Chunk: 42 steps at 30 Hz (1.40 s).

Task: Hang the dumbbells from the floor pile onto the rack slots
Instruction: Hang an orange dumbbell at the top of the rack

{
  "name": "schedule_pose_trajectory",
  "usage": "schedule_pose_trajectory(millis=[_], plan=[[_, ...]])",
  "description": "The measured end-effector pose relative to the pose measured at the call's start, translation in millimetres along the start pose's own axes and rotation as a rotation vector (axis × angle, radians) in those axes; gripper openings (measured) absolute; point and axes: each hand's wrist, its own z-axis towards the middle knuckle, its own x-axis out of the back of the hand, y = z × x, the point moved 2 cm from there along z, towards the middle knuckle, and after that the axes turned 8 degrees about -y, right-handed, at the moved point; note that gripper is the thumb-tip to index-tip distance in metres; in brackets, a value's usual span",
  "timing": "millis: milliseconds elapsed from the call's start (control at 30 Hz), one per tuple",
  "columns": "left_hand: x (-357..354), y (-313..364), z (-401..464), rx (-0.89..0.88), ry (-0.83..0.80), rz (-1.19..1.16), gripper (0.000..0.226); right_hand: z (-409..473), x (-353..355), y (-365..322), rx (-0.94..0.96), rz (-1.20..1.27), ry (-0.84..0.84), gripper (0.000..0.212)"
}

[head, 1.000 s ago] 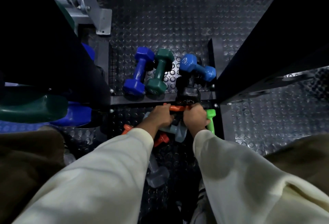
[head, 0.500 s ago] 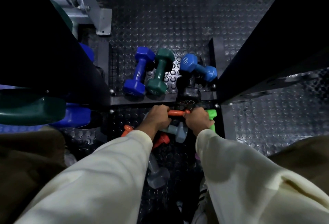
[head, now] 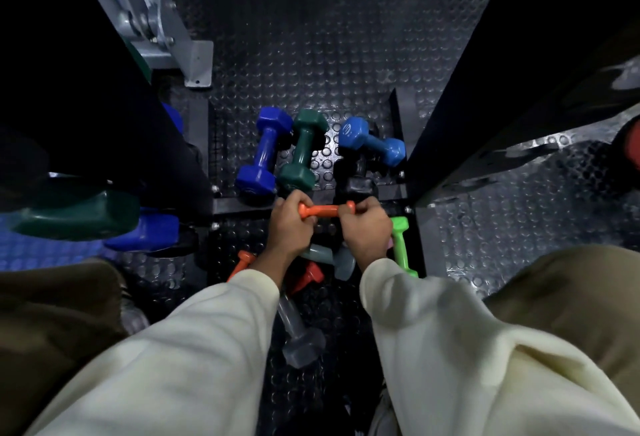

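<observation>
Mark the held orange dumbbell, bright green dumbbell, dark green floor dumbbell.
orange dumbbell point(head: 323, 211), head view, bare handle between the hands
bright green dumbbell point(head: 400, 245), head view, handle
dark green dumbbell point(head: 303, 151), head view, handle

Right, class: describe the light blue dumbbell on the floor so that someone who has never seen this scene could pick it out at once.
Start at the black rack crossbar lying across the studded rubber floor. Just beyond it three dumbbells lie in a row; take the rightmost, the light blue hex-ended dumbbell. Unlike the dark blue dumbbell and dark green dumbbell, which point away from the viewer, it lies slanted across.
</observation>
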Motion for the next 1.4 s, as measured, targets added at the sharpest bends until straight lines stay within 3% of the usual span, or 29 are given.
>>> schedule_pose_trajectory(millis=[267,567,833,1100,1400], plan=[[40.6,28.9,-22.0,0.046,0.079,-0.079,0.066,-18.7,18.1,-43.0,0.067,0.307,-0.054,0.036],[112.4,86.5,-60.0,-0.099,0.275,-0.081,0.044,-65.4,73.0,-118.0,0.315,0.409,-0.204,0.033],[174.6,157.6,-125.5,-0.275,0.408,-0.137,0.046,-128.3,132.3,-173.1,0.464,0.673,-0.284,0.024],[242.8,240.8,-191.3,-0.422,0.538,-0.197,0.048,-200.7,206.4,-247.5,0.633,0.848,-0.352,0.036],[274.7,303.7,-266.1,-0.617,0.614,-0.224,0.052,-268.6,278.3,-302.2,0.863,0.672,-0.153,0.043]])
